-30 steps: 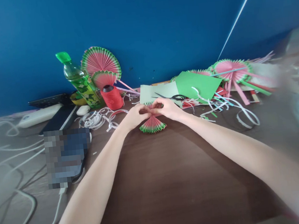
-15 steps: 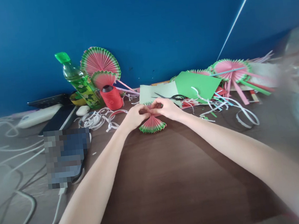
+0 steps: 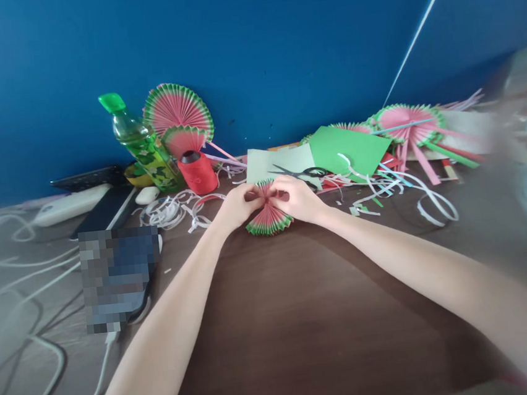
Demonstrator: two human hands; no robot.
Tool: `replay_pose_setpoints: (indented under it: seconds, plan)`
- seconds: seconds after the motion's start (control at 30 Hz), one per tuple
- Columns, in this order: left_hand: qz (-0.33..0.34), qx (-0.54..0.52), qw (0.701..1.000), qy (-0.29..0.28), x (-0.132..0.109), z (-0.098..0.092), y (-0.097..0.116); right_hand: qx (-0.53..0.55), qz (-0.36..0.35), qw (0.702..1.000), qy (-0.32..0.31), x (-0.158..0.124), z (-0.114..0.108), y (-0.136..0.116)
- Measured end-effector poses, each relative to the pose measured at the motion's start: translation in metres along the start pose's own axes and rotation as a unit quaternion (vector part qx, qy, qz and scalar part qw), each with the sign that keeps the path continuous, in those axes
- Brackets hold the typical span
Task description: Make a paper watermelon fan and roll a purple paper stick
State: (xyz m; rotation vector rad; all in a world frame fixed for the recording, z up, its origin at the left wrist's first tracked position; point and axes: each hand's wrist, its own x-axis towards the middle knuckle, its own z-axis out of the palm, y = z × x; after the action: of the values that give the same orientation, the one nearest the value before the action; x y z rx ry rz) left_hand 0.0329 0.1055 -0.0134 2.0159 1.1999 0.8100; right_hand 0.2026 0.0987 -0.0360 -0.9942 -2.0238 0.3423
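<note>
A pleated paper fan (image 3: 269, 217), pink with a green rim, lies on the brown table (image 3: 304, 330) in the middle. My left hand (image 3: 237, 206) pinches its gathered middle from the left. My right hand (image 3: 297, 198) grips the same middle from the right, fingers curled. Both ends of the pleats spread out, one toward me and one away. Black-handled scissors (image 3: 305, 173) lie just behind my right hand on a pale paper sheet (image 3: 278, 159).
A red thread spool (image 3: 197, 170) and a green bottle (image 3: 141, 144) stand at the back left under finished fans (image 3: 177, 109). Green paper (image 3: 347, 149), paper strips (image 3: 398, 191) and more fans (image 3: 408, 124) pile at the right. White cables (image 3: 32, 362) trail left.
My right hand has slid a little toward me and closer onto the fan's middle. The far pleats now fan out above my fingers. My left hand has hardly moved.
</note>
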Motion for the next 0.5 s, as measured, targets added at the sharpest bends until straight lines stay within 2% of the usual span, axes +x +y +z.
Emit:
replay_pose_setpoints:
  seconds: [0.17,0.5]
  plan:
    - [0.015,0.006,1.0,0.01,0.0008,0.0011,-0.0013,0.054,0.037,0.998,-0.01,0.0008,0.0005,0.0007]
    - [0.018,0.027,0.999,0.028,-0.0002,0.0041,-0.0016,0.089,0.085,0.992,-0.031,0.0033,-0.0008,0.0001]
